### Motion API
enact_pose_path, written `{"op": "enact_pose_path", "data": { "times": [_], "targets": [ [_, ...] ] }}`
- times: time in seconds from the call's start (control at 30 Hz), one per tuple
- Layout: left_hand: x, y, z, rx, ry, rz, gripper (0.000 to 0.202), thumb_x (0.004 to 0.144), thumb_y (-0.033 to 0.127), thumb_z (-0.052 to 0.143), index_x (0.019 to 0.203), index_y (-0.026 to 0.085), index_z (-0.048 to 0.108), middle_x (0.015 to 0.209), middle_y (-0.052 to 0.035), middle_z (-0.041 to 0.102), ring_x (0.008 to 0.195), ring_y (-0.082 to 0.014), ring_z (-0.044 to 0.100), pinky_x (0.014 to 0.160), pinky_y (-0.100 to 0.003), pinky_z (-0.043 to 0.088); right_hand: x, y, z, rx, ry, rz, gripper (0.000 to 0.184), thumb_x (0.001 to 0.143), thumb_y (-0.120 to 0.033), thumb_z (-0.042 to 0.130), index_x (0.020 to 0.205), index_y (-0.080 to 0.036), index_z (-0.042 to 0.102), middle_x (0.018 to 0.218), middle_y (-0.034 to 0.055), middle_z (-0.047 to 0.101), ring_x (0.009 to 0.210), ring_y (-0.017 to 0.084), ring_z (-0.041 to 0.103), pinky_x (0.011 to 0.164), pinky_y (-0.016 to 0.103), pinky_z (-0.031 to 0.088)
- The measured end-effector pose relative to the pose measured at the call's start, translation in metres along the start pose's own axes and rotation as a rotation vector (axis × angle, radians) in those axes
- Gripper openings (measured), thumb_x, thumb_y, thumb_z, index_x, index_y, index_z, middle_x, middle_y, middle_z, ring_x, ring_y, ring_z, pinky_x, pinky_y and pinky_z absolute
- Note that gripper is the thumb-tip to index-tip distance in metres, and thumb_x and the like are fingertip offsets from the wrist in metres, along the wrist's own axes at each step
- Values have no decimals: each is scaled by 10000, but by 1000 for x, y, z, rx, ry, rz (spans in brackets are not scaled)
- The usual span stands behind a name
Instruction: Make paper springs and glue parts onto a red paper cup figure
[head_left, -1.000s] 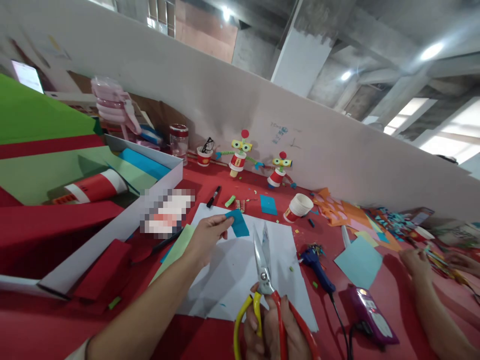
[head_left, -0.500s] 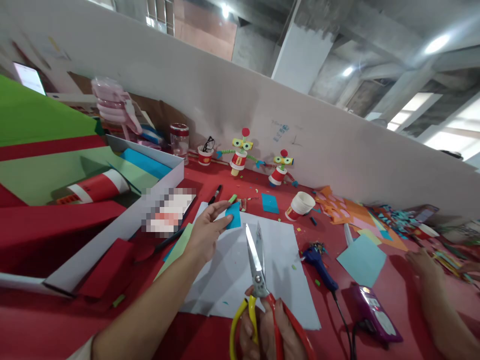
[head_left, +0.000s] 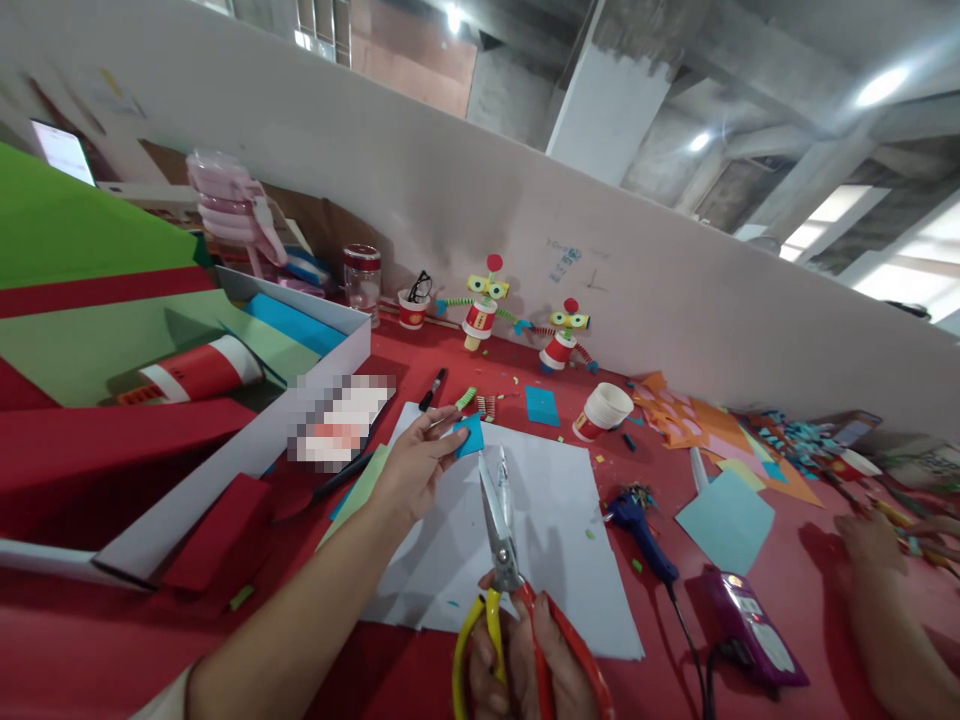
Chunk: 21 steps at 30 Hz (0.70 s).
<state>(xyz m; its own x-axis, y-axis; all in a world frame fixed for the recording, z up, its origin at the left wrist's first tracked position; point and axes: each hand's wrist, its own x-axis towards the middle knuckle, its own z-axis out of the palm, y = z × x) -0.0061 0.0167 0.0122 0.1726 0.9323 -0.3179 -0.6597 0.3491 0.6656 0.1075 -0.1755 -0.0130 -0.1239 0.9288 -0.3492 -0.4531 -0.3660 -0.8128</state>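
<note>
My left hand [head_left: 416,465] pinches a small piece of blue paper [head_left: 470,436] between thumb and fingers, above the white paper sheets [head_left: 547,540]. In my right hand [head_left: 529,660] is a pair of scissors [head_left: 504,555] with one yellow and one red handle. Its blades are parted and point up toward the blue paper, with the left tip close to the paper's lower right edge. Just beyond the left hand lie small folded paper strips [head_left: 486,406], some green and some striped. Another blue paper piece [head_left: 541,406] rests flat on the red table.
Two paper-cup figures [head_left: 480,318] stand by the wall. Stacked paper cups [head_left: 602,410] are beyond the sheets. A blue glue gun [head_left: 641,535] and a purple device [head_left: 754,625] with cords lie right. A box [head_left: 300,390] fills the left. Another person's arm [head_left: 874,570] is at far right.
The scissors have shifted slightly left, bringing the left blade tip nearer the blue paper. The blue paper has turned a little in my left hand.
</note>
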Motion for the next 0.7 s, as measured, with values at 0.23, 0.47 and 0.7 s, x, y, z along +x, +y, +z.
{"op": "enact_pose_path", "data": {
  "times": [0.23,0.47,0.7],
  "targets": [
    [-1,0,1,10,-9,-5,251,713,-50,618,871,143,638,873,-20,690,735,-85,651,646,-167,547,4,3,-2,58,-27,15,341,888,-324,563,1186,-162,530,1186,88,566,1007,223,587,823,433,516],
    [0,-3,-4,59,-56,14,270,683,-9,659,893,160,651,985,-31,682,784,-94,648,666,-174,532,11,-1,-7,87,-25,25,462,805,-649,483,1103,-307,566,753,9,597,487,103,468,390,202,325],
    [-2,-3,-5,118,-79,68,355,624,52,715,950,176,646,1087,-54,668,827,-115,642,703,-200,510,10,-2,0,-142,61,-44,297,820,-567,428,1030,-423,579,715,15,622,541,185,547,359,261,324]
  ]
}}
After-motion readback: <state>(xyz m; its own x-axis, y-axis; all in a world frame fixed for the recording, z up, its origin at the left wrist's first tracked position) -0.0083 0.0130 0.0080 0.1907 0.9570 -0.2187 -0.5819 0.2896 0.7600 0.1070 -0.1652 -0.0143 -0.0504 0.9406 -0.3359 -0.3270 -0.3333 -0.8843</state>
